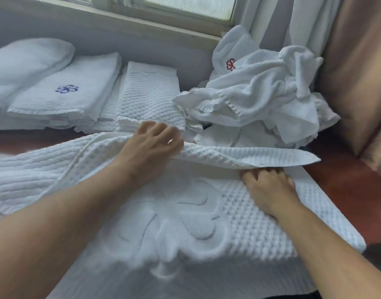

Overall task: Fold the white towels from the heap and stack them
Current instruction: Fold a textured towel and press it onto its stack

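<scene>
The towel (185,223) in work lies spread on the desk (340,182) directly in front of the person, with its far portion raised as a flap. The left hand (155,143) grips the raised edge, fingers curled over it. The right hand (269,186) lies palm down on the lower layer and presses at the fold line. Its fingertips are tucked under the flap and hidden, and it appears to hold nothing. The heap (260,93) of unfolded towels sits at the far right against a cushion (358,72). The folded stacks (66,93) stand at the far left. Judged step: a fold is in progress and not yet laid down. Probable faults: (1) Skewed fold. The flap is gripped at one point only and its right end hangs free, so the edges may land out of line. (2) Trapped bulge. If the right hand leaves the crease too late, the upper layer may ridge over it. (3) Snagging. The free corner of the flap lies near the heap and may catch a loose towel there if the flap swings toward it.
</scene>
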{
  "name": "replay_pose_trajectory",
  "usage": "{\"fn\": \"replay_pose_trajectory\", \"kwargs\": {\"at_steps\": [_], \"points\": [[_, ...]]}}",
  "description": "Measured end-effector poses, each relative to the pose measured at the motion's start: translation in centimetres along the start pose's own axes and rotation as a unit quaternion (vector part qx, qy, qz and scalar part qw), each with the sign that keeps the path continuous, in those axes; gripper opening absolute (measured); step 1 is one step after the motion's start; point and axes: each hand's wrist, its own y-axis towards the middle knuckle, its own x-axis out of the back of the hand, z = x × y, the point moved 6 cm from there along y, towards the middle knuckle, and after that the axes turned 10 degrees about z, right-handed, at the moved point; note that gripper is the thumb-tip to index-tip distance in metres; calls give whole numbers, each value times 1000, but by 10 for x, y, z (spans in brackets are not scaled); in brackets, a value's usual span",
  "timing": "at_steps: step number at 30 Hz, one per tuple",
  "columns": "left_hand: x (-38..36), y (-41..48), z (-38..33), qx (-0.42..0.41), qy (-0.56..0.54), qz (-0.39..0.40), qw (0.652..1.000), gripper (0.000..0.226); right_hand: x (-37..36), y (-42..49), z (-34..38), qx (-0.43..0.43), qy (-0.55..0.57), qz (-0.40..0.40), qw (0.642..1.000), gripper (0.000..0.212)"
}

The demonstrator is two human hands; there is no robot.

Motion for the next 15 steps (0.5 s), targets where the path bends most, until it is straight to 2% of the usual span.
{"fn": "replay_pose_trajectory", "kwargs": {"at_steps": [4,5,7,9,11,13,14,15], "points": [[0,6,-6,-44,28,1,999,16,6,3,-3,13,22,-24,999,79],[-1,5,-7,-49,23,21,998,18,8,1,-6,31,52,-36,998,77],[-3,5,-8,-37,-14,73,997,30,15,-3,-17,62,200,-58,976,64],[-5,8,-8,34,-31,131,990,35,22,-5,-32,75,326,-80,939,50],[-11,14,-6,135,-11,192,972,30,28,1,-46,77,357,-95,926,66],[-9,25,-14,171,17,206,963,16,33,11,-56,74,379,-87,918,74],[-7,31,-21,184,16,200,962,16,33,16,-60,78,410,-75,906,70],[-8,35,-31,192,5,191,962,26,31,20,-64,84,441,-64,891,65]]}}
